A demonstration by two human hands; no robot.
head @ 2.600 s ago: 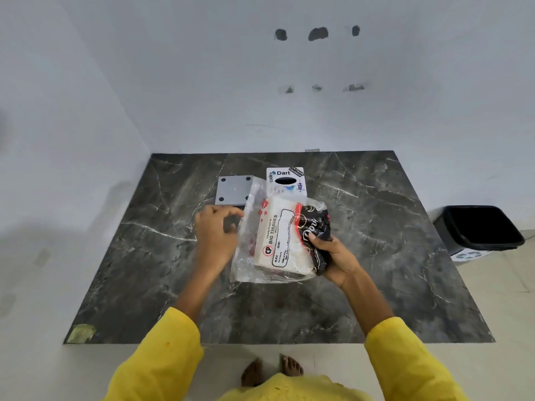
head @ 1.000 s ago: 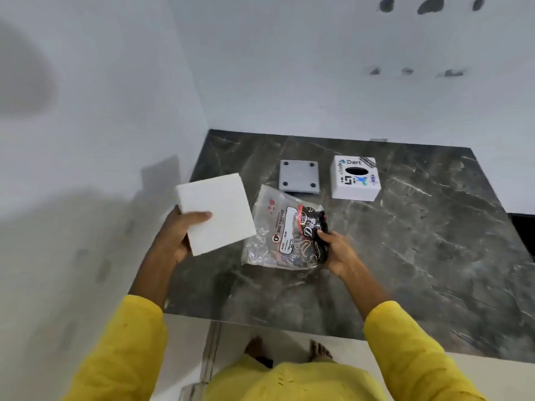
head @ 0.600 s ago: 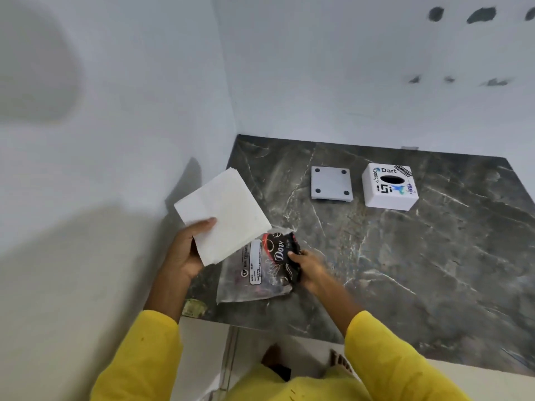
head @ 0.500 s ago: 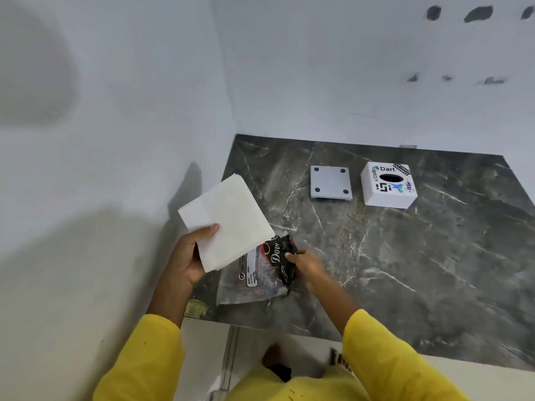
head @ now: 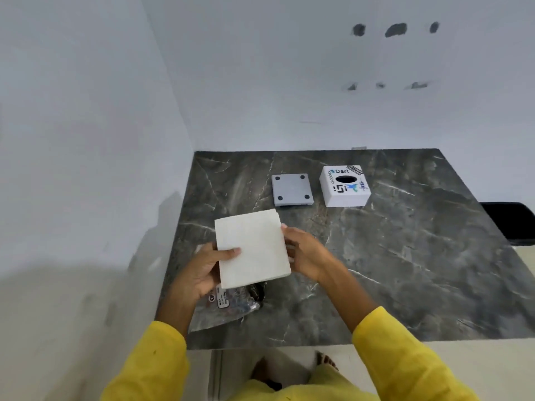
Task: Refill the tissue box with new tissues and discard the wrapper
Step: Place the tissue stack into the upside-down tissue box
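Note:
A white stack of tissues [head: 252, 251] is held flat above the table's near left part. My left hand [head: 205, 270] grips its left edge with the thumb on top. My right hand [head: 307, 253] holds its right edge. The empty plastic wrapper [head: 234, 302], clear with black print, lies on the table just below the stack, partly hidden by it. The white tissue box [head: 344, 186], with a dark oval slot on top, stands at the back of the table. Its grey base plate [head: 292, 189] lies to the left of it.
The dark marble table [head: 405, 270] sits in a corner, with white walls on the left and behind. A black bin [head: 509, 224] stands on the floor past the table's right edge. My bare feet show below the table's front edge.
My right hand has let go of the wrapper, which now lies on the table, and has taken the right edge of the tissue stack. The stack has moved right, over the table.

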